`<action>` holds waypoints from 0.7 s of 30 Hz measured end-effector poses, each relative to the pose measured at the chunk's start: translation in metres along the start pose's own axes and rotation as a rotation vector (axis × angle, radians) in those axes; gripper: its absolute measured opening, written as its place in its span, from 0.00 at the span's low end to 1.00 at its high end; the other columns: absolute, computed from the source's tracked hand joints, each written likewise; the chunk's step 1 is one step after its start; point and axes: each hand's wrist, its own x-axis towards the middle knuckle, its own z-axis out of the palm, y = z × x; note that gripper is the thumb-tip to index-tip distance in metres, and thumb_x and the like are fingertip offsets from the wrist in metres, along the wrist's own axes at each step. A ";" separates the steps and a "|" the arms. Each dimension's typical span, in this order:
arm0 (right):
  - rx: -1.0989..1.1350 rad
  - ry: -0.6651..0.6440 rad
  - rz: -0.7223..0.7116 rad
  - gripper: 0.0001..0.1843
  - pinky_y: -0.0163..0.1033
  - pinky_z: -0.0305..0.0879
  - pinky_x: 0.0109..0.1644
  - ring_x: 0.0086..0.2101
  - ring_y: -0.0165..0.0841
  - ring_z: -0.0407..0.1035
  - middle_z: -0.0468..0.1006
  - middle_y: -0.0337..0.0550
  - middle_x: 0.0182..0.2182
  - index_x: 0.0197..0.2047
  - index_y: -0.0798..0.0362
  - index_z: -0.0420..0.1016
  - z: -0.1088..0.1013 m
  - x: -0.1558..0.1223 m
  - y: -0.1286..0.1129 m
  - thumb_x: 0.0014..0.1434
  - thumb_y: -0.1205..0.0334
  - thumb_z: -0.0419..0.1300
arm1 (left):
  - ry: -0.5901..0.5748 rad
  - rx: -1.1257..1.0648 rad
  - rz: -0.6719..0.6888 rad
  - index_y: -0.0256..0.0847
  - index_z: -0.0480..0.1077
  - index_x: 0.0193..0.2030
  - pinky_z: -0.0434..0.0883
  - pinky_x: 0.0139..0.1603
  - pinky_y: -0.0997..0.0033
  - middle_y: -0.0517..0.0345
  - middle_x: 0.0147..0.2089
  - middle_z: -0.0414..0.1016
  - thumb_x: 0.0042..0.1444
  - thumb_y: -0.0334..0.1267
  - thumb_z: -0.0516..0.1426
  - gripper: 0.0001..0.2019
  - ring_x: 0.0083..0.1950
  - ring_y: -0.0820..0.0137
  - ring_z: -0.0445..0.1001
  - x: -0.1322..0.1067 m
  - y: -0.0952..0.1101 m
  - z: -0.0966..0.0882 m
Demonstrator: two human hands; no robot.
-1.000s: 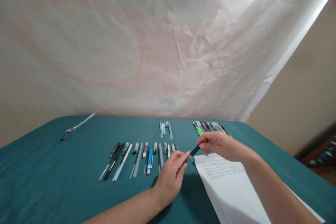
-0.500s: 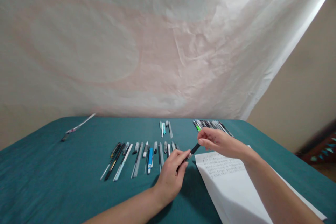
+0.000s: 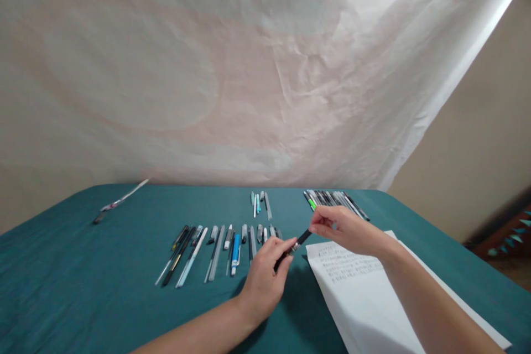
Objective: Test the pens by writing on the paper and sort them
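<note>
Between my two hands is a black pen [image 3: 304,236], held slanted above the table. My left hand [image 3: 269,271] is closed around its lower part, with the thumb and fingers on either side of a silvery band. The fingertips of my right hand [image 3: 338,227] pinch the pen's upper end. Below my right forearm lies a white sheet of paper [image 3: 352,298] with rows of handwriting near its top. Left of my left hand, a blue pen [image 3: 236,251] lies in a row of pens, pen bodies and caps, some partly hidden by that hand.
A teal cloth [image 3: 83,287] covers the table. Several pens [image 3: 334,199] lie side by side at the back right, and a small group of pen parts [image 3: 258,202] is at the back middle. A thin, pale brush-like item [image 3: 124,199] lies far left. A pale sheet hangs behind.
Both hands and the pen appear slightly further left and lower, as the whole view has shifted a little. My grip on the pen looks nearly the same.
</note>
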 end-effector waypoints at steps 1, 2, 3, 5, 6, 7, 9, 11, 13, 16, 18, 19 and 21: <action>-0.021 0.052 -0.005 0.11 0.32 0.59 0.31 0.30 0.29 0.65 0.73 0.39 0.28 0.34 0.53 0.70 0.001 0.000 -0.001 0.56 0.54 0.54 | 0.012 -0.007 -0.017 0.44 0.66 0.51 0.65 0.46 0.69 0.55 0.42 0.67 0.56 0.28 0.50 0.16 0.44 0.69 0.67 0.000 0.000 0.001; -0.055 0.116 -0.006 0.12 0.33 0.60 0.34 0.33 0.31 0.66 0.74 0.41 0.32 0.38 0.52 0.70 0.002 0.001 -0.003 0.54 0.53 0.56 | 0.025 -0.014 -0.036 0.44 0.67 0.50 0.66 0.45 0.69 0.55 0.42 0.67 0.55 0.28 0.51 0.16 0.44 0.68 0.67 0.001 -0.001 0.001; -0.098 0.177 -0.004 0.15 0.34 0.61 0.37 0.35 0.32 0.67 0.74 0.42 0.34 0.41 0.52 0.69 0.003 0.000 -0.005 0.52 0.53 0.58 | 0.037 -0.022 -0.056 0.44 0.67 0.49 0.67 0.44 0.70 0.55 0.42 0.67 0.54 0.28 0.52 0.15 0.44 0.68 0.68 0.001 -0.002 0.002; -0.182 0.238 0.005 0.20 0.36 0.61 0.38 0.34 0.34 0.68 0.74 0.43 0.33 0.48 0.51 0.66 0.006 -0.001 -0.012 0.52 0.55 0.59 | 0.058 -0.039 -0.091 0.43 0.66 0.48 0.68 0.40 0.71 0.55 0.42 0.67 0.54 0.30 0.53 0.14 0.43 0.68 0.68 0.002 -0.004 0.003; -0.210 0.220 0.004 0.20 0.36 0.61 0.37 0.33 0.34 0.68 0.74 0.42 0.32 0.51 0.50 0.65 0.008 -0.003 -0.016 0.54 0.57 0.56 | 0.069 -0.049 -0.104 0.43 0.66 0.48 0.68 0.39 0.72 0.54 0.43 0.67 0.54 0.31 0.53 0.14 0.43 0.68 0.68 0.002 -0.005 0.004; -0.229 0.177 -0.006 0.19 0.35 0.62 0.36 0.32 0.33 0.69 0.75 0.42 0.32 0.52 0.49 0.64 0.010 -0.004 -0.021 0.56 0.60 0.54 | 0.081 -0.060 -0.112 0.43 0.65 0.49 0.69 0.37 0.72 0.54 0.43 0.67 0.54 0.32 0.53 0.15 0.43 0.68 0.68 0.001 -0.006 0.004; -0.252 0.083 -0.046 0.19 0.35 0.62 0.37 0.34 0.34 0.71 0.76 0.44 0.36 0.53 0.47 0.64 0.014 -0.007 -0.028 0.58 0.65 0.50 | 0.106 -0.092 -0.128 0.43 0.63 0.50 0.69 0.35 0.73 0.54 0.43 0.67 0.53 0.32 0.54 0.16 0.43 0.68 0.69 0.001 -0.008 0.006; -0.265 0.035 -0.073 0.19 0.35 0.62 0.39 0.37 0.35 0.71 0.76 0.45 0.40 0.52 0.48 0.66 0.019 -0.007 -0.031 0.58 0.67 0.49 | 0.123 -0.133 -0.142 0.44 0.62 0.50 0.69 0.34 0.74 0.55 0.42 0.68 0.52 0.31 0.55 0.17 0.42 0.68 0.69 0.001 -0.008 0.007; -0.265 0.027 -0.079 0.18 0.35 0.62 0.41 0.39 0.35 0.71 0.76 0.46 0.40 0.50 0.49 0.68 0.023 -0.004 -0.029 0.57 0.67 0.49 | 0.114 -0.168 -0.142 0.44 0.62 0.48 0.69 0.34 0.75 0.56 0.41 0.68 0.51 0.31 0.56 0.17 0.41 0.69 0.69 0.001 -0.005 0.006; -0.226 0.052 -0.074 0.17 0.36 0.62 0.43 0.40 0.36 0.70 0.76 0.45 0.41 0.49 0.50 0.68 0.026 0.004 -0.020 0.56 0.66 0.52 | 0.072 -0.166 -0.115 0.44 0.64 0.46 0.70 0.35 0.74 0.56 0.43 0.67 0.51 0.34 0.58 0.15 0.42 0.69 0.69 -0.001 0.001 0.004; -0.179 0.071 -0.067 0.17 0.36 0.62 0.43 0.41 0.35 0.70 0.75 0.44 0.42 0.49 0.49 0.68 0.027 0.007 -0.012 0.55 0.66 0.53 | 0.037 -0.130 -0.093 0.45 0.64 0.47 0.70 0.37 0.73 0.56 0.43 0.67 0.51 0.38 0.58 0.16 0.41 0.69 0.68 -0.003 0.005 0.002; -0.151 0.072 -0.061 0.17 0.36 0.62 0.43 0.40 0.35 0.70 0.75 0.43 0.42 0.48 0.49 0.68 0.027 0.009 -0.009 0.55 0.66 0.53 | 0.011 -0.111 -0.076 0.45 0.64 0.48 0.70 0.38 0.72 0.56 0.43 0.67 0.50 0.39 0.59 0.18 0.41 0.69 0.68 -0.004 0.006 0.001; -0.094 0.062 -0.045 0.17 0.35 0.62 0.42 0.38 0.33 0.70 0.76 0.41 0.41 0.48 0.48 0.68 0.027 0.010 -0.005 0.54 0.67 0.53 | -0.066 -0.098 -0.025 0.45 0.64 0.50 0.70 0.39 0.72 0.55 0.44 0.66 0.50 0.42 0.59 0.20 0.40 0.70 0.68 -0.007 0.008 0.001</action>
